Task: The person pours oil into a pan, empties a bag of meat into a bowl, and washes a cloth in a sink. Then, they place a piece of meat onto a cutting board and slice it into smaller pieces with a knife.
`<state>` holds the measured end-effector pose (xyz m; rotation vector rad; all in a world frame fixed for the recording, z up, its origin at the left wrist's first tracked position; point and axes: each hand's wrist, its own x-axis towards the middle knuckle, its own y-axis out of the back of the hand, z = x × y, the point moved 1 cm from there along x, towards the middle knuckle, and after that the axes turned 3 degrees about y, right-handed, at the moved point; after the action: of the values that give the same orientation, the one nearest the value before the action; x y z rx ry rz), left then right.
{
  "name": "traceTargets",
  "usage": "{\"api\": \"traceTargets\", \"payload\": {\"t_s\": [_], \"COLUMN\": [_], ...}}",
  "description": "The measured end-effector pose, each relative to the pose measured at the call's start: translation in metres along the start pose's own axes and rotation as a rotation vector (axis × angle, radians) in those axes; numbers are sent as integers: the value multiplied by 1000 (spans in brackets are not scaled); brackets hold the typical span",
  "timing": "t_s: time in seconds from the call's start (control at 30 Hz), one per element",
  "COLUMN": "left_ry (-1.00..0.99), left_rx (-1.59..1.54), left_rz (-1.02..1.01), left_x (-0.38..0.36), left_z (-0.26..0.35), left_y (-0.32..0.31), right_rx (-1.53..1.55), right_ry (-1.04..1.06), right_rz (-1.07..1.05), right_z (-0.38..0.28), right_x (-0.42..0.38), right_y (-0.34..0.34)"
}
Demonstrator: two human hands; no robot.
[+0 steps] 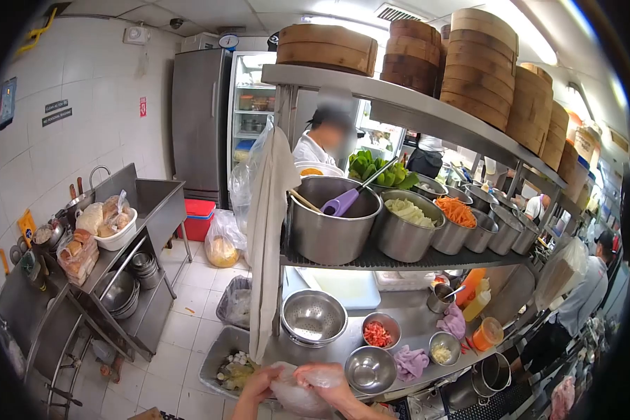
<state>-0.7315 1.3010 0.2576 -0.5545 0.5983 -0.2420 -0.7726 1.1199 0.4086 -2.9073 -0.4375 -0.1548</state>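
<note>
At the bottom centre, my left hand (259,386) and my right hand (331,392) hold a clear plastic bag (295,393) between them. The bag looks crumpled and its contents are hard to make out. Just beyond it, a metal colander (313,316) stands on the steel counter (287,353). To the right of my hands are an empty metal bowl (370,369) and a bowl of chopped red pieces (378,334). Below and left is a grey bin (217,357) with food scraps.
A shelf (399,91) above bears metal pots (334,227) and bamboo steamers (327,47). A cloth (269,231) hangs from its left post. A co-worker (322,140) stands behind it; another person (584,280) is at the right. A sink (154,189) stands left.
</note>
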Motion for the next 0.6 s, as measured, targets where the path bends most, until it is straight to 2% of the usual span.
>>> {"api": "traceTargets", "payload": {"t_s": [0.03, 0.17, 0.23, 0.27, 0.3, 0.33, 0.43, 0.5, 0.53, 0.57, 0.6], "left_ry": [20, 118, 126, 123, 114, 105, 123, 188, 205, 219, 174], "left_rx": [-21, -48, -142, -149, -142, -130, -101, -439, -477, -524, -513], "left_rz": [-67, -116, -353, -351, -366, -380, -391, -368, -441, -506, -468], "left_x": [12, 44, 52, 55, 53, 49, 12, -43, -50, -55, -62], "left_z": [-7, -50, -72, -78, -82, -82, -90, -64, -60, -61, -61], "left_y": [4, 35, 43, 45, 38, 29, 6, -28, -28, -24, -26], "right_rx": [-110, -180, -91, -93, -19, 58, 117, 225, 260, 130, 116], "right_ry": [89, 234, 229, 225, 220, 217, 152, 211, 254, 310, 301], "right_rz": [-68, -70, 28, 22, 135, 250, 384, 319, 298, 238, 260], "right_z": [1, 1, 2, 6, 13, 13, -14, -13, -15, -12, -16], "right_x": [-1, -6, -6, -1, 6, 10, 20, 22, 21, 19, 18], "right_y": [2, -1, -8, -11, -11, -12, -10, 3, 7, 14, 15]}}
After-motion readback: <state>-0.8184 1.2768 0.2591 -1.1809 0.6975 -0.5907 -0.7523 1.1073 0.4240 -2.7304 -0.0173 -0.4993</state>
